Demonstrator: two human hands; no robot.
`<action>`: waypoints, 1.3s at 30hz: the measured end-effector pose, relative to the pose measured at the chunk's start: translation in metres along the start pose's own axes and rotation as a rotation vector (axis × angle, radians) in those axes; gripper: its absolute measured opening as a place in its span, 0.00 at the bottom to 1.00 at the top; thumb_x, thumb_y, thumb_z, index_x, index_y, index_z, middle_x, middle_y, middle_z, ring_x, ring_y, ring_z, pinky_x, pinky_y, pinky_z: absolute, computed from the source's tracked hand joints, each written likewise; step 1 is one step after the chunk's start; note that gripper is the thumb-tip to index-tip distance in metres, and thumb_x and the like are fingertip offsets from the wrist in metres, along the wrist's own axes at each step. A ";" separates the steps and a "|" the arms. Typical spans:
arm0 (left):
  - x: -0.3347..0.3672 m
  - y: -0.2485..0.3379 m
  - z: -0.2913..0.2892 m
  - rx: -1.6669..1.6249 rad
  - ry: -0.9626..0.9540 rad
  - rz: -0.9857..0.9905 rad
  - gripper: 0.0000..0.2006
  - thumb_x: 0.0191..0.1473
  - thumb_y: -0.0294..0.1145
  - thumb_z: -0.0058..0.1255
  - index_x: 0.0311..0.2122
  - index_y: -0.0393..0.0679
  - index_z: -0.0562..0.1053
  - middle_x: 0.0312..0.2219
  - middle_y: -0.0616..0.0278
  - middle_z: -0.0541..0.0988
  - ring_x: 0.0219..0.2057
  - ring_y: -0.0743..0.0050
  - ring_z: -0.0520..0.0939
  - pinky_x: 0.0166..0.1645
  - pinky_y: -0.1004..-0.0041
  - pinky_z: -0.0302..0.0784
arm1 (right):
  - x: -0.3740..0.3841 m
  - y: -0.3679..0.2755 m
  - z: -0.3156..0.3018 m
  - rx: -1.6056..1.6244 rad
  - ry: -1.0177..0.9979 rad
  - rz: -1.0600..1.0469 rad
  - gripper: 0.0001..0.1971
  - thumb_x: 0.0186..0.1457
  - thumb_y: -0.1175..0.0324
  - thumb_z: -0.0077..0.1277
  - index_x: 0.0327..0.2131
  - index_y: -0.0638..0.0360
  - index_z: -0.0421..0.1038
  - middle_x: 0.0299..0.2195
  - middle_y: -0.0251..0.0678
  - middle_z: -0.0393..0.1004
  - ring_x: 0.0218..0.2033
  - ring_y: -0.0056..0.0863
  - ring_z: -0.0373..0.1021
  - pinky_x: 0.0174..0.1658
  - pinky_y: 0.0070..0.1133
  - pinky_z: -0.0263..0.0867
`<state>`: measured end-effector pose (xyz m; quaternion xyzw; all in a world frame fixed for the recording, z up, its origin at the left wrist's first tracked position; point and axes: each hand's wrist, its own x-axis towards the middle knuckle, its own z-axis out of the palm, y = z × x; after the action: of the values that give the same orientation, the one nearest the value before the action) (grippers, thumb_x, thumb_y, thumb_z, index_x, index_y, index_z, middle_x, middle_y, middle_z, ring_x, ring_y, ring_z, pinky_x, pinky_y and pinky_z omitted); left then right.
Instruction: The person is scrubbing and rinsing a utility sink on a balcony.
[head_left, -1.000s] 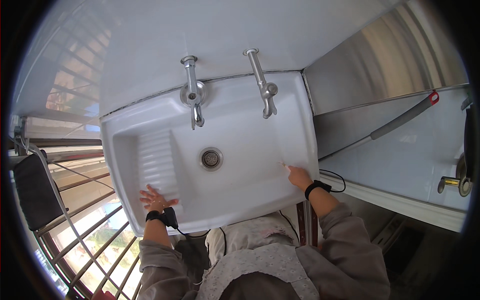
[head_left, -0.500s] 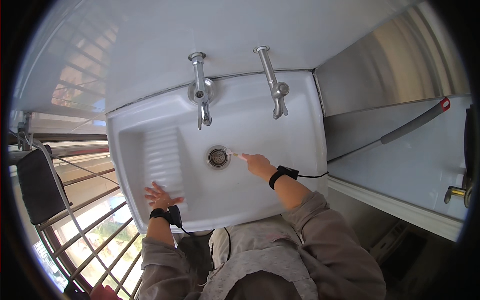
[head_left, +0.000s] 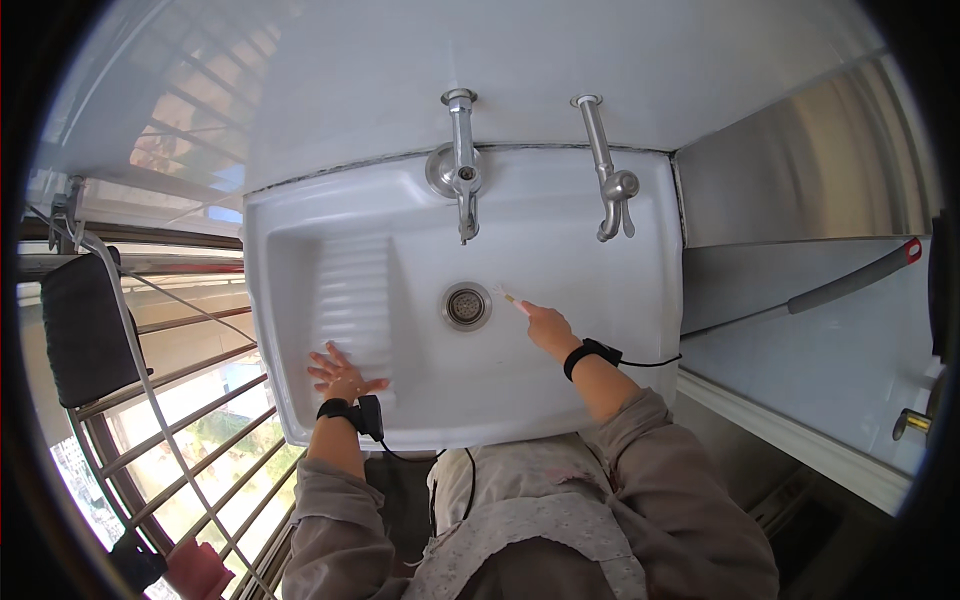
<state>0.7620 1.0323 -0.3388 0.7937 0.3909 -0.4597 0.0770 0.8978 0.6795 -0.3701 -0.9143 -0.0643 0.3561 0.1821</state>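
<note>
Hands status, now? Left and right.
Left hand: open, spread by the sink's ribbed washboard, nothing visibly held.
Right hand: closed, holding a thin pale tool, possibly a brush.

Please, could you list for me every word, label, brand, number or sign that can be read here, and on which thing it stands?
There is no readable text in this view.
Sink: no lettering seen.
Left tap and right tap: none seen.
Thin stick-like tool in the right hand: too small to tell.
Right wristband: too small to tell.
</note>
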 end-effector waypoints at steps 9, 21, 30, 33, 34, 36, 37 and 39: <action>-0.003 -0.001 0.001 0.014 0.024 -0.007 0.71 0.19 0.60 0.64 0.56 0.41 0.22 0.54 0.31 0.25 0.56 0.26 0.32 0.53 0.40 0.46 | -0.007 0.027 -0.043 -0.450 -0.327 -0.345 0.19 0.47 0.71 0.39 0.44 0.38 0.68 0.34 0.34 0.73 0.36 0.36 0.69 0.38 0.29 0.65; -0.002 0.004 -0.003 0.016 -0.012 -0.007 0.71 0.20 0.61 0.63 0.55 0.41 0.20 0.53 0.32 0.22 0.55 0.26 0.30 0.54 0.40 0.45 | -0.002 -0.004 0.008 -0.179 -0.043 -0.271 0.15 0.49 0.69 0.41 0.41 0.41 0.69 0.28 0.36 0.73 0.32 0.38 0.69 0.35 0.33 0.65; -0.007 0.001 -0.003 -0.014 0.050 -0.017 0.70 0.18 0.58 0.65 0.57 0.43 0.24 0.55 0.33 0.26 0.56 0.29 0.31 0.55 0.41 0.44 | -0.005 -0.005 0.004 -0.413 -0.273 -0.489 0.13 0.44 0.70 0.41 0.33 0.44 0.72 0.26 0.35 0.73 0.31 0.36 0.70 0.31 0.30 0.65; -0.012 -0.003 -0.006 -0.037 0.049 -0.010 0.71 0.18 0.58 0.65 0.57 0.42 0.24 0.54 0.33 0.25 0.56 0.28 0.30 0.55 0.40 0.43 | -0.005 -0.043 0.033 -0.374 -0.214 -0.536 0.10 0.44 0.71 0.41 0.30 0.47 0.72 0.23 0.36 0.72 0.29 0.37 0.70 0.29 0.31 0.65; -0.013 -0.004 -0.005 -0.045 0.052 -0.017 0.71 0.18 0.58 0.65 0.57 0.42 0.24 0.54 0.33 0.25 0.56 0.28 0.30 0.55 0.40 0.43 | -0.002 -0.057 0.039 -0.339 -0.173 -0.542 0.09 0.44 0.72 0.41 0.29 0.48 0.72 0.22 0.37 0.72 0.27 0.38 0.70 0.28 0.31 0.65; -0.013 -0.005 -0.004 -0.058 0.050 0.000 0.71 0.18 0.57 0.65 0.57 0.41 0.24 0.54 0.32 0.24 0.55 0.26 0.28 0.54 0.39 0.40 | 0.015 -0.084 0.043 -0.249 -0.049 -0.566 0.10 0.45 0.72 0.40 0.29 0.50 0.72 0.22 0.39 0.72 0.26 0.39 0.70 0.27 0.31 0.65; -0.013 -0.004 -0.005 -0.061 0.054 -0.004 0.71 0.18 0.57 0.65 0.57 0.41 0.24 0.54 0.32 0.24 0.55 0.26 0.28 0.54 0.39 0.40 | 0.026 -0.096 0.042 -0.152 0.076 -0.575 0.10 0.46 0.73 0.40 0.30 0.51 0.71 0.22 0.41 0.71 0.25 0.40 0.70 0.26 0.32 0.65; -0.012 0.000 -0.005 -0.054 -0.001 -0.019 0.72 0.17 0.58 0.65 0.56 0.41 0.23 0.54 0.33 0.21 0.56 0.29 0.27 0.55 0.41 0.40 | 0.053 -0.118 0.033 -0.149 0.141 -0.533 0.10 0.46 0.73 0.39 0.31 0.54 0.71 0.22 0.42 0.71 0.25 0.40 0.70 0.26 0.32 0.65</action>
<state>0.7625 1.0281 -0.3266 0.7873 0.4107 -0.4500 0.0942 0.9159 0.8114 -0.3814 -0.8985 -0.3153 0.2256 0.2057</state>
